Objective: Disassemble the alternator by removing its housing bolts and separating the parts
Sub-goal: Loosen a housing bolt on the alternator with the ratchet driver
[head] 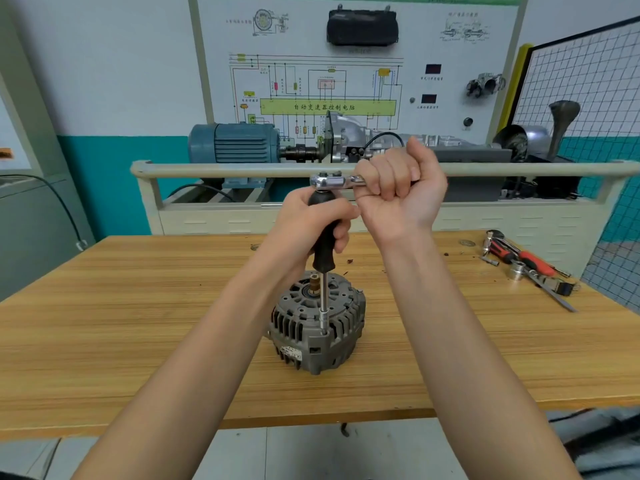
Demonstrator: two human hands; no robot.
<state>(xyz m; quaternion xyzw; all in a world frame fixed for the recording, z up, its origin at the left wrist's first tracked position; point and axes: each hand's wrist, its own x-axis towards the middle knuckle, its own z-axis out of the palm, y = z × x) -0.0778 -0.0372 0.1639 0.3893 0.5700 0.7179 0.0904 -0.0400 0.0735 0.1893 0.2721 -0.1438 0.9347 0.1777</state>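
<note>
A grey finned alternator point(317, 327) stands on the wooden workbench point(138, 306), its shaft end with a brass tip pointing up. A black-handled socket driver point(325, 251) stands upright with its steel shaft and socket point(324, 320) set on a bolt at the housing's near rim. My left hand point(311, 223) grips the black handle. A chrome ratchet point(334, 181) sits on top of that handle, and my right hand point(401, 188) grips its handle in a fist, to the right of the ratchet head.
Loose tools lie at the bench's right end: a red-handled screwdriver point(530, 259), a small socket point(516, 271), a flat file point(554, 292). Behind the bench stands a training rig with a blue motor point(235, 143), a rail point(242, 169) and a wiring board. A wire-mesh screen point(588, 84) is at right.
</note>
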